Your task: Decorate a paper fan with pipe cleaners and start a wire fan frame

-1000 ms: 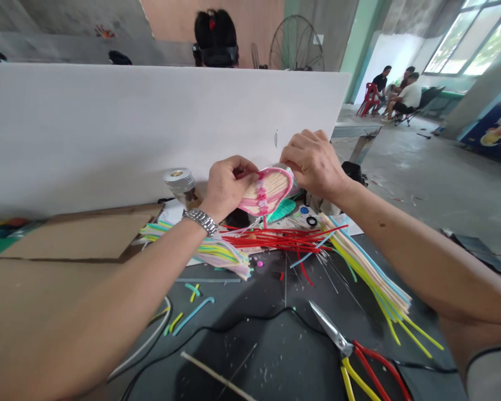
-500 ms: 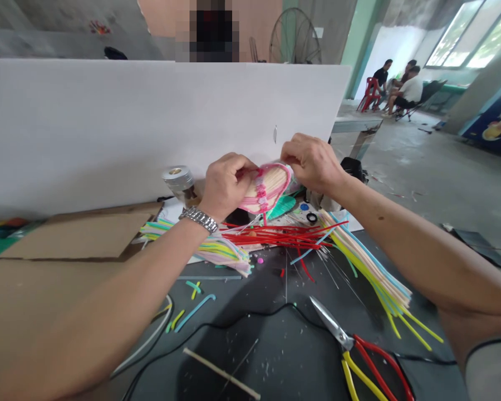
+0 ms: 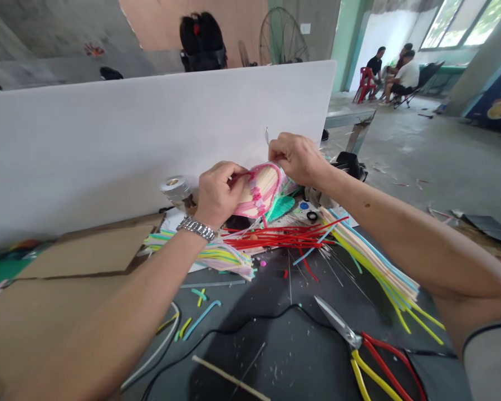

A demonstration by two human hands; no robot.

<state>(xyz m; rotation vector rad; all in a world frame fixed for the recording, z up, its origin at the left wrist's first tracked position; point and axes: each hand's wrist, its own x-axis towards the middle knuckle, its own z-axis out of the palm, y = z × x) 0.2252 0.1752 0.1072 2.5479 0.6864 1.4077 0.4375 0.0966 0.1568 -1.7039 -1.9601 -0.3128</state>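
A: Where's the piece the hands are on?

B: Held up in the air over the far edge of the bench, in front of a tall white board [image 3: 150,145]. It's a pink-rimmed, teardrop-shaped frame of cream strands [image 3: 259,192], with a beaded-looking pink band across it.

A: And the hands?

B: The left hand [image 3: 219,195] wraps the frame's left side, its fingers [image 3: 237,177] curled close and gripping the pink rim. The right hand [image 3: 296,159] pinches the top of the rim, fingers [image 3: 278,150] drawn narrow. Whatever sits right between the fingertips is too fine to tell.

A: What could go wrong from here?

B: I'd say a slipped pinch is the main risk: the rim could spring loose, and the cream strands could splay. The frame could also drop onto the loose bundle of red stems [image 3: 275,236] below it, snagging there. A sleeveless forearm reaching across could sweep the long bundle of yellow and blue stems [image 3: 371,273] aside. The steel shears with red and yellow handles [image 3: 354,340] lie open near the near edge, so a careless grab could catch their blades.

A: Any brands or writing?

B: None I can read. The silver link wristwatch [image 3: 196,227] on the left wrist shows no legible face, and the shears show no legible marking.
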